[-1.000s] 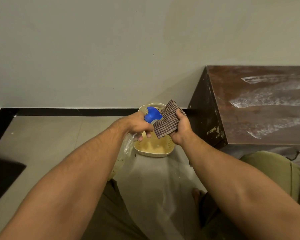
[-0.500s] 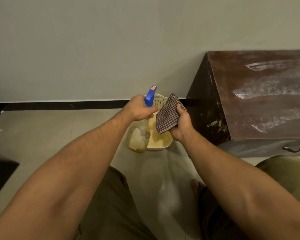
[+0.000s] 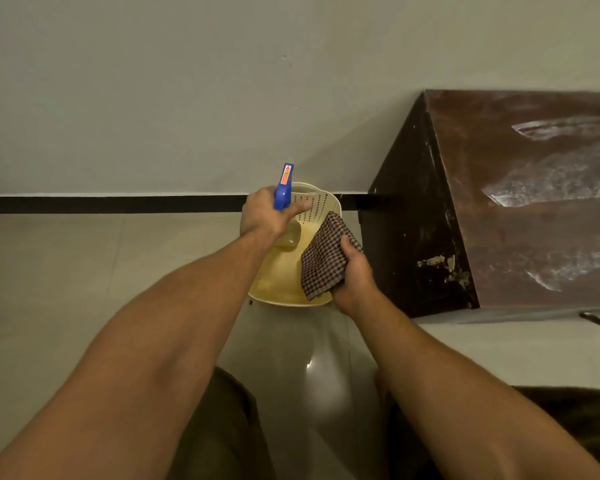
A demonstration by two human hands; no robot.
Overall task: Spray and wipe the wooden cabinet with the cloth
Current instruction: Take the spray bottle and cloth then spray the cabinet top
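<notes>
Cabinet top streaked; wiping appears unfinished.
Your left hand (image 3: 262, 214) grips the spray bottle (image 3: 284, 188), your right hand (image 3: 353, 276) the checked cloth (image 3: 323, 256), both clear of the wooden cabinet (image 3: 520, 202).

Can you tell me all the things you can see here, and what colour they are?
spray bottle: one, blue head, clear body, held above the basket
cloth: one, brown and white checks, held over the basket's right side
basket: one, cream, with holes, on the floor by the wall
wooden cabinet: one, dark brown with pale wet streaks on top, at the right
floor: pale tiles
wall: grey-white, black strip along the bottom
left hand: holds the spray bottle
right hand: holds the cloth
</notes>
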